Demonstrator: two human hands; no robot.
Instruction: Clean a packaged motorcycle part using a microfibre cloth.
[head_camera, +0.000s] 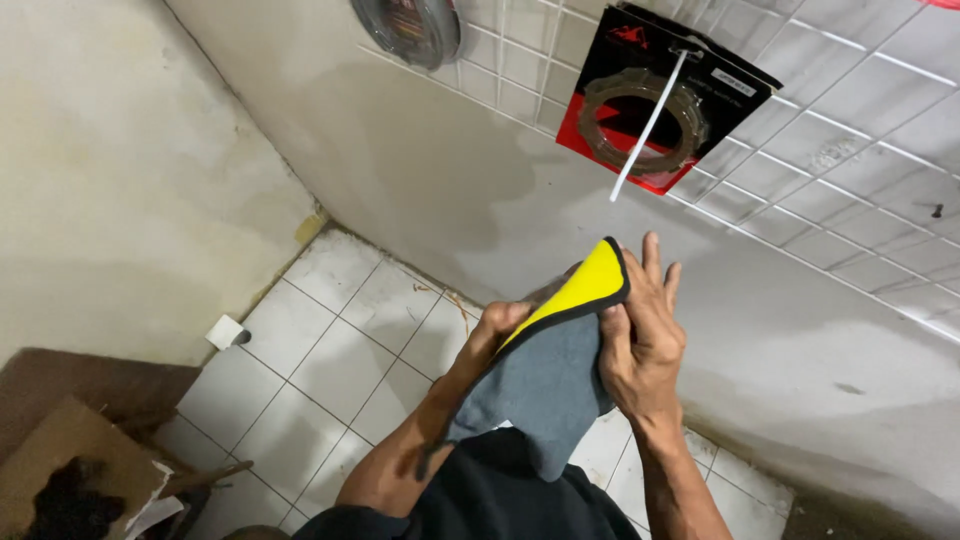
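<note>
A cloth (545, 375), grey on one side and yellow on the other with a dark hem, hangs between both hands in the middle of the view. My left hand (492, 330) grips its left edge in a fist. My right hand (640, 335) holds its right side, thumb pressed on the grey face and fingers stretched up behind the folded yellow corner (590, 282). Just above the hands, a red and black pack with a brown ring-shaped part (655, 100) hangs on a white wire grid (840, 130) fixed to the wall.
A round coil in clear wrap (410, 28) hangs at the grid's upper left. White floor tiles (330, 350) lie below. A cardboard box with dark stuff (70, 470) sits at lower left. A small white fitting (226, 332) is at the wall's foot.
</note>
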